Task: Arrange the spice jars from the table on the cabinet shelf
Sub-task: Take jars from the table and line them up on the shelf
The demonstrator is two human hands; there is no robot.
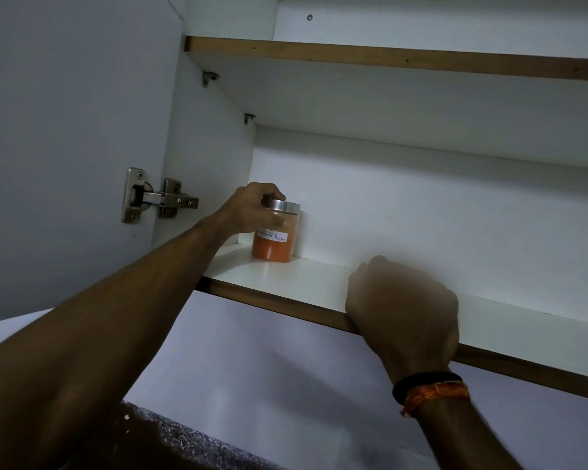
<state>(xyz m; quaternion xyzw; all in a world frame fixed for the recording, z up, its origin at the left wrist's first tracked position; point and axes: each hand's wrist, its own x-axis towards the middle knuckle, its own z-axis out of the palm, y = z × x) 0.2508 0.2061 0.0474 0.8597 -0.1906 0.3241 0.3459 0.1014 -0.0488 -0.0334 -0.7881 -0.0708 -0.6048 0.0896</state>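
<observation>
Spice jar [275, 234], clear w/ orange powder, metal lid, white handwritten label, stands upright at centre-left of frame, on the lower cabinet shelf [319, 283], in its back-left corner, near the side wall and back wall; can't tell if it touches either. Left hand [252, 208] grips it from the left at lid height, fingers curled over the lid, thumb across the glass above the label. Right hand [401, 300], lower right of centre, rests on the shelf's front edge w/ fingers folded over the lip; blurred, so can't tell if they clamp the board or just lean; it carries no jar.

Judgement: jar looks seated, so to finish well: check base is flat, turn label to the front, let go straight, w/o dragging the lid; keep it tucked into the corner so room is left for further jars.

Shelf is white w/ brown edge strip; a second shelf [387, 59] runs across upper frame; open door [65, 130] w/ steel hinge [157, 195] at left; speckled counter [190, 442] at bottom; light is dim.
</observation>
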